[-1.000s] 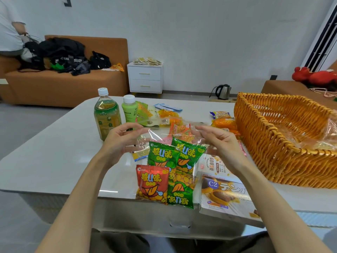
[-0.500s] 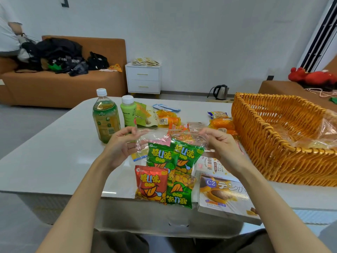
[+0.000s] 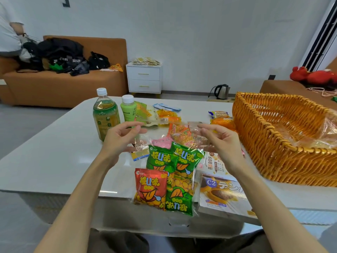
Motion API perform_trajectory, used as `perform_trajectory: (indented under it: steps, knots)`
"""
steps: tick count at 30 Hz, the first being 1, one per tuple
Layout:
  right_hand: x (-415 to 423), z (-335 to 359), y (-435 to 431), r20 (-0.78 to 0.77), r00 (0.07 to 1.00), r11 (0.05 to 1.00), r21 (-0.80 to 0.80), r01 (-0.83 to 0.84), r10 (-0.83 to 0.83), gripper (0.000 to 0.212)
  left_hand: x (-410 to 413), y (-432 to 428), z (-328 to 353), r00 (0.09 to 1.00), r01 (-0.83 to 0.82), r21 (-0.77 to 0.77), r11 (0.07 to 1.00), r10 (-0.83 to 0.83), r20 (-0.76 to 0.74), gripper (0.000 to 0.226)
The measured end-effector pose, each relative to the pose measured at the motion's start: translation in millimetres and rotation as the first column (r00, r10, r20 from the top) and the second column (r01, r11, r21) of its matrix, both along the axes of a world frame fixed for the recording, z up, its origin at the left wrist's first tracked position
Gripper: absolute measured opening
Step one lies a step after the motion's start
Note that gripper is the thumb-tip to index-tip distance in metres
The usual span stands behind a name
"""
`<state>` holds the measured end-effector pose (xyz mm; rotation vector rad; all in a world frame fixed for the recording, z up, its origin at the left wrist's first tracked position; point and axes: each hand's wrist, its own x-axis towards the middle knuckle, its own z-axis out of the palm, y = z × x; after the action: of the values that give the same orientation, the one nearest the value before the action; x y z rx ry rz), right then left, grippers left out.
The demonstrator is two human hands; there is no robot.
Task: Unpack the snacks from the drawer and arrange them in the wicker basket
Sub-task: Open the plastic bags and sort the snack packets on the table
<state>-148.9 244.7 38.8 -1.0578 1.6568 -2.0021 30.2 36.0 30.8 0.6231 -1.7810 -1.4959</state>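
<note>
Wicker basket [image 3: 264,147]: contents? Snack positions? (Obs. 1)

Crinkled clear film lay inside it. Clear bag [image 3: 193,137] of green and red snack packets [image 3: 161,159] lay left of the basket, with the biscuit box [image 3: 220,190] nearer the basket. (Obs. 2)

Hands? (Obs. 1)

Left hand [image 3: 119,141] and right hand [image 3: 221,141] hovered at the bag's top, fingers loosely curled. Grip on the film could not be determined. (Obs. 2)

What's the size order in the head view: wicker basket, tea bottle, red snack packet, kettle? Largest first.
1. wicker basket
2. tea bottle and red snack packet: alike, packet nearer
3. kettle, though farthest
</note>
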Motion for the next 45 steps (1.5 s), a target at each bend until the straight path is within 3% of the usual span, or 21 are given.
perform_trajectory:
  steps: [6, 14, 17, 20, 24, 27, 31, 34, 42, 45]
  knots:
    - [-8.5, -0.5, 3.4, 0.055, 0.997, 0.998, 0.023, -0.064, 0.062, 0.019, -8.1, 2.6, -7.2, 0.998, 0.013, 0.184, 0.983, -0.002, -0.058, 0.017]
    - [-5.1, -7.2, 21.4, -0.331, 0.93, 0.978, 0.184, -0.102, 0.159, 0.028, -5.9, -7.6, -14.7, 0.998, 0.062, 0.162, 0.985, -0.064, 0.008, 0.021]
    - [-2.8, -12.2, 21.6, -0.537, 0.842, 0.983, 0.177, 0.049, 0.055, 0.034, -4.5, -5.9, -13.0, 0.996, 0.084, 0.162, 0.983, -0.087, 0.01, 0.022]
    - [-8.9, -24.5, 15.4, -0.711, 0.695, 0.984, 0.031, 0.176, -0.102, 0.038, -2.6, -5.0, -12.4, 0.996, 0.083, 0.117, 0.99, -0.087, 0.029, 0.02]
    - [-10.1, -32.5, 10.4, -0.792, 0.554, 0.952, -0.105, 0.288, -0.255, 0.036, -2.5, -0.2, -8.1, 0.996, 0.087, 0.152, 0.985, -0.091, 0.018, 0.019]
    - [-6.5, -33.3, 8.1, -0.762, 0.557, 0.93, -0.162, 0.329, -0.33, 0.034, -2.1, 2.6, -6.2, 0.996, 0.086, 0.223, 0.971, -0.086, -0.008, 0.019]
    - [-1.6, -33.9, 4.9, -0.602, 0.725, 0.935, -0.118, 0.334, -0.335, 0.033, -1.1, 3.4, -5.9, 0.99, 0.123, 0.339, 0.933, -0.09, -0.111, 0.017]
    - [3.6, -31.7, 3.1, -0.469, 0.826, 0.946, -0.067, 0.318, -0.311, 0.036, -3.5, 7.3, -8.4, 0.996, 0.049, 0.299, 0.953, -0.027, -0.08, 0.024]
    - [11.1, -23.2, -0.5, -0.223, 0.941, 0.959, 0.073, 0.275, -0.253, 0.034, 0.0, 15.6, -13.1, 0.995, -0.015, 0.237, 0.971, 0.037, -0.088, 0.028]
    - [4.0, -12.1, 6.4, 0.007, 0.985, 0.976, 0.137, 0.17, -0.172, 0.037, 1.5, 18.1, -12.4, 0.995, -0.062, 0.175, 0.983, 0.076, -0.071, 0.029]
